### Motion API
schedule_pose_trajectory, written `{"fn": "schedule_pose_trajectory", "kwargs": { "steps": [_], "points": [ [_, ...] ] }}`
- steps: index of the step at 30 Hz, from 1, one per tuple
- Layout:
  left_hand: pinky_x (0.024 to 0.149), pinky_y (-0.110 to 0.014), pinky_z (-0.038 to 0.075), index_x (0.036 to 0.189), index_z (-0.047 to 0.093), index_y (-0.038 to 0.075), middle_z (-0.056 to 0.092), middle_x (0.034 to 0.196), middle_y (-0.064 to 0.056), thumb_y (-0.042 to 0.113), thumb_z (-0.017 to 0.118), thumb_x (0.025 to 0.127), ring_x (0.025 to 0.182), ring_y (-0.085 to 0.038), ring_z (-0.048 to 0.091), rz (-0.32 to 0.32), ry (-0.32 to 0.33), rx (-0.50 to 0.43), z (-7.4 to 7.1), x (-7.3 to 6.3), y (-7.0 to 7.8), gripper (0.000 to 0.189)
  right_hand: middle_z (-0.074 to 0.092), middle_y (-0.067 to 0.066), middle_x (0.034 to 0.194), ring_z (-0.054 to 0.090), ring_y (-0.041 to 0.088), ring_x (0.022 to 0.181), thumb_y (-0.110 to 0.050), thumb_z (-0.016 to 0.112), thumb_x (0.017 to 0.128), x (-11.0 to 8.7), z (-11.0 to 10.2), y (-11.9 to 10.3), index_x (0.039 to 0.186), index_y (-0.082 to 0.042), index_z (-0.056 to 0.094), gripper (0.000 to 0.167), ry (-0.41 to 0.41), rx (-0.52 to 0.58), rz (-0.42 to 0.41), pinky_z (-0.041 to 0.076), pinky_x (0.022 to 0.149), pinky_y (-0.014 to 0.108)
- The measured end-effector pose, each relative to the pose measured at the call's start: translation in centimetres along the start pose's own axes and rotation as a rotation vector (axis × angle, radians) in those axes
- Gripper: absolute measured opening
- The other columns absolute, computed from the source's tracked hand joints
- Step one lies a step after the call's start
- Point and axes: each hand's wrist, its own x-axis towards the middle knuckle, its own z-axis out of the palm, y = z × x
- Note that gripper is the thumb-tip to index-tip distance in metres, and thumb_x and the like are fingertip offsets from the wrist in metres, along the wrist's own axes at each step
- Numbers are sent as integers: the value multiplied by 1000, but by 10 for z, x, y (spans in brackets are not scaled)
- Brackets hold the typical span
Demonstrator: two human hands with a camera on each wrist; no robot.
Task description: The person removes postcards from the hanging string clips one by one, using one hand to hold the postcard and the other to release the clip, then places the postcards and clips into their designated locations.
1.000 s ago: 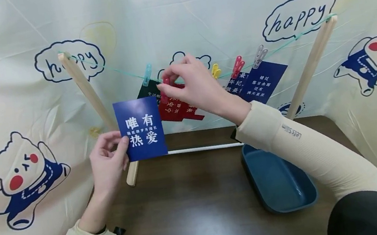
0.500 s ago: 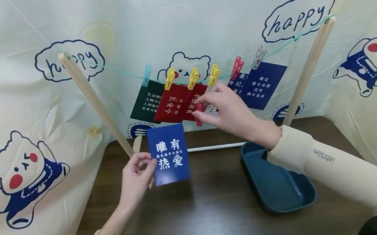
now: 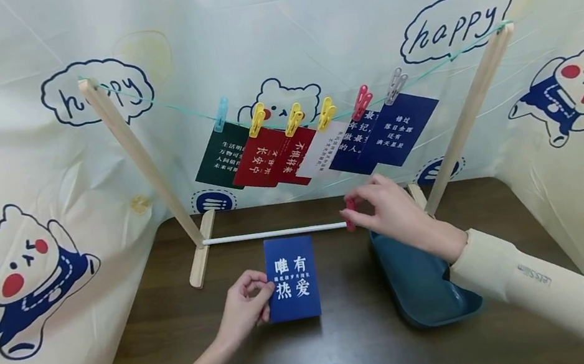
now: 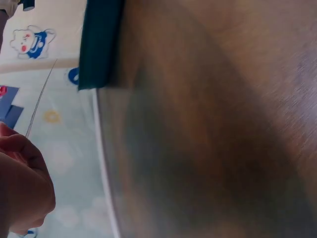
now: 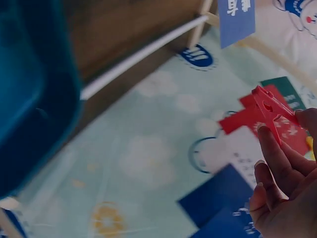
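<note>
My left hand [image 3: 246, 302] pinches a blue card [image 3: 295, 301] with white characters by its left edge, above the table. In the left wrist view that hand [image 4: 25, 183] shows at the lower left, and the card is not visible there. Between thumb and fingers my right hand [image 3: 393, 211] holds a red clothespin [image 3: 350, 216], over the back of the dark blue tray. The right wrist view shows the clothespin [image 5: 270, 111] in the fingertips, gripping no card. Behind the hands, several cards hang by clothespins from a green string [image 3: 179, 108].
Two wooden posts, left [image 3: 144, 160] and right [image 3: 470, 124], hold up the string. A white rod [image 3: 277, 232] joins their feet. The dark blue tray [image 3: 430, 312] stands on the brown table [image 3: 273, 361], partly behind my right forearm. A printed curtain [image 3: 345, 4] surrounds the table.
Both hands have come down and to the right, away from the string, with the blue card and the red clothespin still held. The hanging cards, once partly covered, now show fully.
</note>
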Motion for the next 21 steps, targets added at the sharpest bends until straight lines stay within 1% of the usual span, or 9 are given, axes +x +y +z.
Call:
{"fn": "schedule_pose_trajectory", "kwargs": {
  "steps": [4, 7, 13, 19, 21],
  "points": [
    [39, -21, 39, 106, 56, -4, 66, 78, -8, 2, 67, 99, 41, -12, 52, -29, -28, -2, 5, 0, -12, 14, 77, 4, 97, 53, 20, 91, -25, 79, 95, -16, 7, 14, 113, -7, 77, 25, -44, -30, 66, 47, 71, 34],
    [40, -21, 41, 106, 55, -4, 66, 77, -8, 4, 68, 99, 42, -12, 53, -41, -41, -1, 7, 1, -18, 16, 77, 4, 96, 54, 21, 92, -26, 78, 95, -26, 12, 23, 113, -7, 77, 26, -73, -57, 98, 49, 71, 33],
    [41, -21, 42, 107, 55, -5, 67, 77, -8, 4, 68, 99, 43, -11, 53, -61, -61, -7, 13, 0, -28, 18, 75, 1, 91, 55, 20, 89, -27, 79, 94, -43, 20, 38, 111, -6, 77, 27, -106, -96, 137, 52, 68, 31],
    [40, -21, 43, 106, 56, -4, 68, 77, -7, 4, 68, 99, 43, -11, 55, -72, -69, -9, 16, -1, -39, 16, 74, -2, 88, 53, 16, 85, -27, 79, 94, -57, 25, 49, 108, -7, 77, 24, -136, -116, 168, 48, 64, 28],
    [40, -21, 44, 106, 56, -4, 69, 77, -8, 4, 68, 99, 44, -11, 56, -62, -76, -3, 17, -1, -42, 16, 74, -2, 88, 52, 16, 83, -26, 80, 94, -61, 27, 53, 106, -7, 77, 23, -139, -132, 172, 47, 64, 28]
  ]
}}
